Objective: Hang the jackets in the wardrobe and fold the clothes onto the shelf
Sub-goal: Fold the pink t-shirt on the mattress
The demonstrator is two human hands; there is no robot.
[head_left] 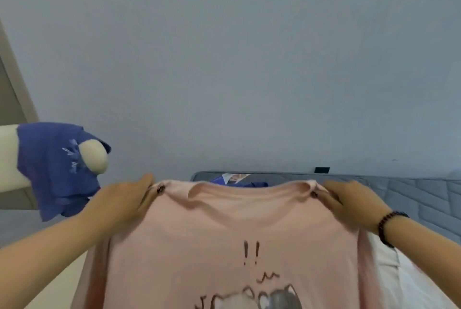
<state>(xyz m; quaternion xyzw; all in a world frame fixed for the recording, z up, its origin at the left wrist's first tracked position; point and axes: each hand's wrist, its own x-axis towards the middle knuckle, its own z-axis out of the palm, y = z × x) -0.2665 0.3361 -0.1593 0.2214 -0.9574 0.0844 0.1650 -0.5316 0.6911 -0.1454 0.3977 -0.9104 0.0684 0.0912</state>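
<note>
- Pink T-shirt (224,233) hangs spread out in front of the person, filling the 6 o'clock part of the view, neckline up, its printed front toward the camera with two dark exclamation marks and a cartoon drawing below.
- Left hand (119,199) pinches the shirt's shoulder at about 9 o'clock of the neckline, fingers curled over the fabric edge.
- Right hand (354,201) grips the opposite shoulder at 3 o'clock in the same way; a dark beaded bracelet (385,223) sits on that wrist.
- Blue garment (55,169) with a pale print is draped over a cream rounded post (96,156) out at 9 o'clock, apart from the shirt.
- Grey quilted mattress (411,196) lies behind the shirt toward 3 o'clock, against a plain pale wall (224,59).
- Some blue cloth (249,184) peeks just above the collar.
</note>
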